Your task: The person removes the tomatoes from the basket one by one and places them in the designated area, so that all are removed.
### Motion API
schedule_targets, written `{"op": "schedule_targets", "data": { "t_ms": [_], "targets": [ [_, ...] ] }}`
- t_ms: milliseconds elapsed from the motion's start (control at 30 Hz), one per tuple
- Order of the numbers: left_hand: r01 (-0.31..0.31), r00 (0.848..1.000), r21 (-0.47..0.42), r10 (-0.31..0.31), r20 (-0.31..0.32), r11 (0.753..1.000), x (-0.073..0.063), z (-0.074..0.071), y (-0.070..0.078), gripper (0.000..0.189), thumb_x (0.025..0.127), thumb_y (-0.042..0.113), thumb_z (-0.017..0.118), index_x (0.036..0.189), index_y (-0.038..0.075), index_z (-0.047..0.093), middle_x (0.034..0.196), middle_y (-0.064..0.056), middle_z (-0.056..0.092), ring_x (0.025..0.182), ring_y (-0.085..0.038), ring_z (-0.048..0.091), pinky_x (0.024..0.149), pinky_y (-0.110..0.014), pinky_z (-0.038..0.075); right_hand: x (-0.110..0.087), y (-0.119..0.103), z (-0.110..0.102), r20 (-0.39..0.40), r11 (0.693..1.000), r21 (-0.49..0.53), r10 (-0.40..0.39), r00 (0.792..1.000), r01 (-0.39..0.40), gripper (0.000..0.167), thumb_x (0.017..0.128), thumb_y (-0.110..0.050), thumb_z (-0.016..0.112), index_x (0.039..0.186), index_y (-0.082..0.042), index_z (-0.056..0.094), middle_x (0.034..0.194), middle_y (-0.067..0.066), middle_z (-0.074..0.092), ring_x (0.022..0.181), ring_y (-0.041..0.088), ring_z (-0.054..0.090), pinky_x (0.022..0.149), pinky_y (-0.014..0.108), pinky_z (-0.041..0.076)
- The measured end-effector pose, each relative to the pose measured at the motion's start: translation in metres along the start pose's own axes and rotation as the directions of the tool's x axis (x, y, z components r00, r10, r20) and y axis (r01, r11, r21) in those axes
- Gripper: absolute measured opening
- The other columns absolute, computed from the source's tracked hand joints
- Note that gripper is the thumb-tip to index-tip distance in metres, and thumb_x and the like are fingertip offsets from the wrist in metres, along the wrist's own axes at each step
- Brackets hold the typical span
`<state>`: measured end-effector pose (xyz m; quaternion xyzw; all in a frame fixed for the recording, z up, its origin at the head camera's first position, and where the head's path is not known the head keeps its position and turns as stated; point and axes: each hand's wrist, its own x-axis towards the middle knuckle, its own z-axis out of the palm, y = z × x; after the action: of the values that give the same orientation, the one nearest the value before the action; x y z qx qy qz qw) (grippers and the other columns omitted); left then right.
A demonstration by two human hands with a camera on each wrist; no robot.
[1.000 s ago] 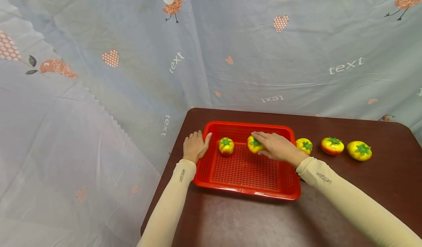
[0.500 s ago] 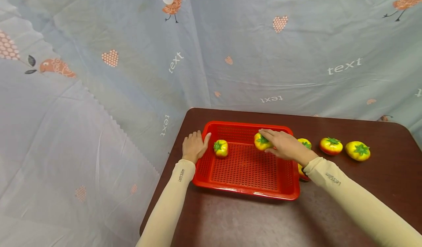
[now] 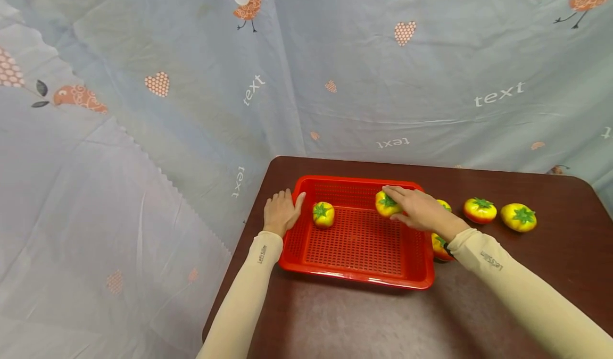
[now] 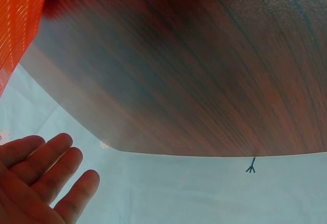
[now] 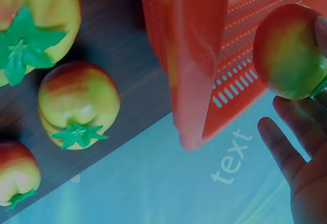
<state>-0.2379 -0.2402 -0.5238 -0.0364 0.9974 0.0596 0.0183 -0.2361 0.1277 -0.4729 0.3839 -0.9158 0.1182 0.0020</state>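
In the head view, my right hand [image 3: 415, 207] holds a yellow-and-red toy tomato [image 3: 386, 205] with a green calyx over the right part of a red plastic basket [image 3: 356, 283]. The right wrist view shows this tomato [image 5: 286, 53] between thumb and fingers, inside the basket wall. My left hand [image 3: 280, 211] rests at the basket's left rim, thumb towards the rim and fingers extended outside it. Those fingers [image 4: 48, 165] look straight and hold nothing in the left wrist view. A second tomato [image 3: 323, 215] lies in the basket's left part.
Right of the basket lie several more tomatoes: one [image 3: 440, 246] partly hidden by my right wrist, one [image 3: 480, 210] beyond it and one [image 3: 519, 217] farthest right. The dark brown table [image 3: 565, 252] ends near a hanging patterned cloth [image 3: 354, 66].
My right hand has moved a little to the right with its tomato. The tomato in the basket's left part has turned and shifted slightly left. My left hand has stayed at the rim.
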Motion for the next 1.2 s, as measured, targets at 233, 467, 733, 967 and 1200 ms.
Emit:
{"op": "schedule_targets", "data": {
  "t_ms": [233,467,733,967,1200],
  "targets": [
    [-0.004,1.000,-0.003,0.004,-0.003,1.000,0.001,0.000,0.000,0.083,0.100,0.062,0.016,0.145,-0.002,0.042,0.143,-0.021,0.051,0.132,-0.037,0.047,0.111,-0.051,0.037,-0.008,0.008,-0.013,-0.063,1.000,-0.003,0.006,0.998,-0.006,0.071,0.085,-0.021,0.078,0.143,0.003,0.045,0.139,0.021,0.053,0.106,0.039,0.065,0.093,0.052,0.051],
    [-0.021,0.998,0.005,0.022,-0.051,1.000,0.002,-0.002,0.000,0.079,0.101,0.060,0.020,0.142,-0.003,0.046,0.138,-0.021,0.055,0.126,-0.038,0.052,0.106,-0.051,0.041,-0.017,0.014,-0.021,-0.080,0.999,0.001,0.045,0.996,-0.045,0.071,0.086,-0.022,0.076,0.144,0.002,0.044,0.141,0.021,0.052,0.117,0.040,0.060,0.097,0.054,0.048],
    [-0.024,0.999,0.012,0.024,-0.038,1.000,0.002,-0.001,0.000,0.082,0.101,0.061,0.018,0.142,-0.004,0.045,0.138,-0.022,0.054,0.126,-0.038,0.052,0.107,-0.051,0.041,-0.025,0.022,-0.027,-0.078,0.999,0.003,0.041,0.996,-0.041,0.071,0.086,-0.020,0.076,0.143,0.004,0.043,0.140,0.023,0.051,0.117,0.042,0.059,0.096,0.055,0.049],
    [-0.021,1.000,0.012,0.021,-0.020,1.000,0.003,0.000,-0.002,0.082,0.101,0.061,0.017,0.143,-0.004,0.044,0.140,-0.021,0.053,0.128,-0.038,0.050,0.108,-0.051,0.039,-0.035,0.031,-0.039,-0.076,0.998,0.002,0.062,0.995,-0.062,0.071,0.086,-0.018,0.076,0.143,0.006,0.041,0.138,0.025,0.052,0.107,0.043,0.063,0.091,0.055,0.051],
    [-0.019,1.000,0.010,0.019,-0.019,1.000,0.002,0.002,-0.001,0.083,0.101,0.062,0.016,0.143,-0.003,0.044,0.141,-0.021,0.052,0.129,-0.038,0.050,0.109,-0.051,0.038,-0.051,0.043,-0.051,-0.033,0.989,0.005,0.148,0.988,-0.148,0.075,0.086,-0.019,0.075,0.147,0.004,0.037,0.143,0.025,0.047,0.115,0.046,0.058,0.096,0.059,0.046]
  ]
}}
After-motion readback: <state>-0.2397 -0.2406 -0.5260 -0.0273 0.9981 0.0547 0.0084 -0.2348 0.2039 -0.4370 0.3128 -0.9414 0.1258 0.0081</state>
